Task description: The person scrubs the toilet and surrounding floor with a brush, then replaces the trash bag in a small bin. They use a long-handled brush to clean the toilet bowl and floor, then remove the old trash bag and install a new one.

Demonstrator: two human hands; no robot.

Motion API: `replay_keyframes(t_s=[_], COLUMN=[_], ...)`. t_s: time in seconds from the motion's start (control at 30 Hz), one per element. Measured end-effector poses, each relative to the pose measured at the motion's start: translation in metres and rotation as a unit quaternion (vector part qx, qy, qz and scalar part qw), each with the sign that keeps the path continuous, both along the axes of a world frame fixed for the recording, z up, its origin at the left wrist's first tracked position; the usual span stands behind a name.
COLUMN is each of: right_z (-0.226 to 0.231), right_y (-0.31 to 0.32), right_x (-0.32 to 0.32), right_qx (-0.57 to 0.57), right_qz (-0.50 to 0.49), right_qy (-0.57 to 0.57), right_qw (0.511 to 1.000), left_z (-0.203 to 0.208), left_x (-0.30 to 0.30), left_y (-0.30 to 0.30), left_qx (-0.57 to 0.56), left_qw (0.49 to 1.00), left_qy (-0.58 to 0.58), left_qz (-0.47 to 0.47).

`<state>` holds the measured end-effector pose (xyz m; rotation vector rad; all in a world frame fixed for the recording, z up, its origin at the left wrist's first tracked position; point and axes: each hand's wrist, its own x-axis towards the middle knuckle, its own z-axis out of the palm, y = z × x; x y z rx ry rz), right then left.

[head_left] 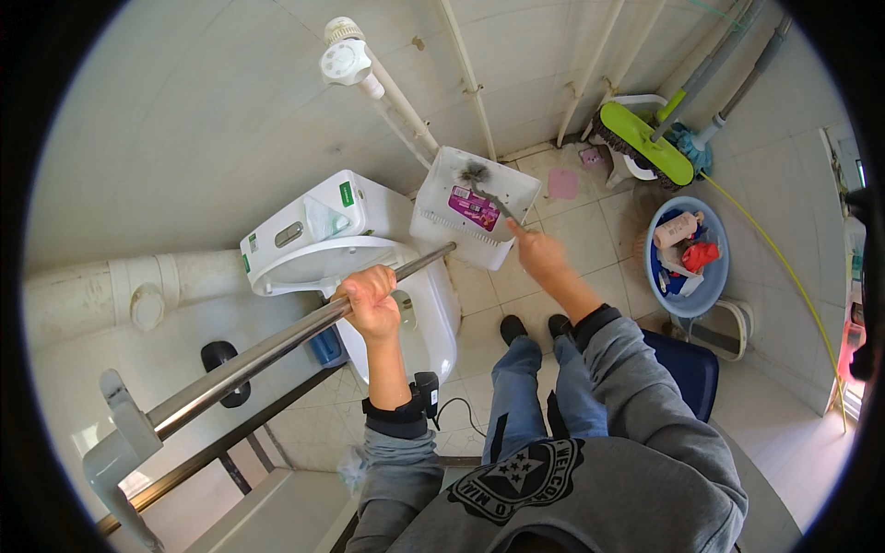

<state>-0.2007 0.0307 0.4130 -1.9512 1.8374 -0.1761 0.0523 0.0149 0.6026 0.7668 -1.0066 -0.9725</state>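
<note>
Left hand [371, 302] holds a metal pole [267, 359]; right hand [538, 254], perhaps a brush [496, 205]

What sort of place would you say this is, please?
Most likely a small bathroom: there is a white toilet, a thick white pipe along the wall, and a green broom in the corner.

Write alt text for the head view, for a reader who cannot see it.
A person's right hand holds a dark tool over a white plastic basket, while the left hand grips a metal bar above a toilet. A filled blue basin sits at right.
</note>
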Motion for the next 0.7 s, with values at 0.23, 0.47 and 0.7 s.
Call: replay_keyframes(t_s=[0.23,0.47,0.7], right_z=[-0.007,0.008,0.041], right_y=[-0.031,0.001,0.047], right_x=[0.027,-0.021,-0.064], right_qx=[-0.006,-0.033,0.02], right_qz=[0.062,0.04,0.087], right_qy=[-0.01,0.038,0.041], right_qw=[0.998,0.998,0.995], left_z=[-0.001,0.002,-0.001], left_x=[0.001,0.008,0.02], left_y=[-0.005,-0.01,-0.006], left_qx=[-0.031,-0.033,-0.056], left_qw=[0.999,0.999,0.997], left_qy=[0.005,0.01,-0.004], left_qz=[-0.039,-0.032,-0.051])
